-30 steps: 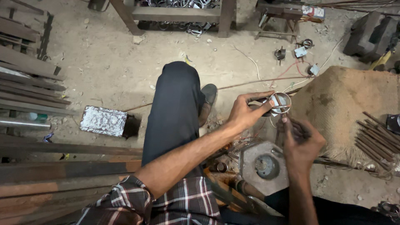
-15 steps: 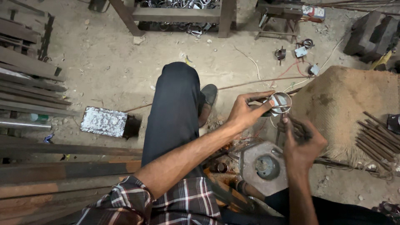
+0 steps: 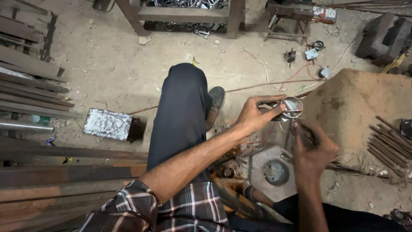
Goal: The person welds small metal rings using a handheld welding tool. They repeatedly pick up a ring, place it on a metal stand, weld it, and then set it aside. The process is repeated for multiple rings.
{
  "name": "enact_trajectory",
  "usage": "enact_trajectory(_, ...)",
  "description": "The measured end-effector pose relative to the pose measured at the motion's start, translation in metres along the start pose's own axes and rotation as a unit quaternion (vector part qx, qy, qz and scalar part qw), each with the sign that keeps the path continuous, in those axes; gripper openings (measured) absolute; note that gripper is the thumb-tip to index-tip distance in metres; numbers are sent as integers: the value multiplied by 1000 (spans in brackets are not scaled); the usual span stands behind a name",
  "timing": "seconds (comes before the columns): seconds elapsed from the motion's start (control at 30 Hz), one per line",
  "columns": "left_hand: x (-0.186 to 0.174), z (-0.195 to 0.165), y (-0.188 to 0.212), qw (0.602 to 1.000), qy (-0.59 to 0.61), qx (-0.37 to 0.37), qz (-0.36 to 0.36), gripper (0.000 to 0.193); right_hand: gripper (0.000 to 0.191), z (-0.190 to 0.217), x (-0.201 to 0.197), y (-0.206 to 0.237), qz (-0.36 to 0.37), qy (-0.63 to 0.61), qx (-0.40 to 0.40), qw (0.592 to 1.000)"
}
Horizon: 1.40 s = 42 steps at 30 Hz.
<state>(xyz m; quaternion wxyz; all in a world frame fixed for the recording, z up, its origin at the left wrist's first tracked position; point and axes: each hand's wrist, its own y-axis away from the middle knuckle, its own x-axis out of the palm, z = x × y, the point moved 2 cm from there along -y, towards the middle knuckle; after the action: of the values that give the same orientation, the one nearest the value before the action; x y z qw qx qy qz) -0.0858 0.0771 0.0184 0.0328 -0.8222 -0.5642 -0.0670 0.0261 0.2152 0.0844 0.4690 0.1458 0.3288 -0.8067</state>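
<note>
The right hand [image 3: 315, 150] is closed around a thin dark rod [image 3: 305, 131] that points up at the ring. Just below it sits a gray metal block [image 3: 272, 169]. A little farther, the left hand [image 3: 255, 114] pinches a shiny metal ring [image 3: 292, 107]. Past the ring lies a brown sack [image 3: 356, 103].

Two hands [image 3: 257, 114], one metal ring [image 3: 292, 106], one foil-covered block [image 3: 108, 124].
</note>
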Motion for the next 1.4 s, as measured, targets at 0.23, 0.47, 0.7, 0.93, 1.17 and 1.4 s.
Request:
enact_trajectory(0.23, 3, -2, 2, 998, 54, -26, 9, 43, 15, -11, 12, 5, 1, -139, 120, 983)
enact_trajectory(0.47, -1, -1, -3, 996, 74, -13, -36, 45, 28, -25, 2, -4, 40, -43, 48, 997)
enact_trajectory(0.7, 4, 0, -1, 998, 53, -18, -22, 48, 19, -32, 9, -2, 75, -141, 156, 975)
enact_trajectory(0.93, 4, -6, 2, 999, -7, -51, -9, 54, 20, -31, 11, -2, 84, -216, 255, 939)
enact_trajectory(1.17, 9, 3, 1, 997, -24, 74, -22, 40, 23, -38, 11, -2, 82, -225, 281, 929)
enact_trajectory(1.4, 11, -2, 7, 992, -107, 67, 10, 30, 26, -52, 19, 3, 135, -245, 299, 912)
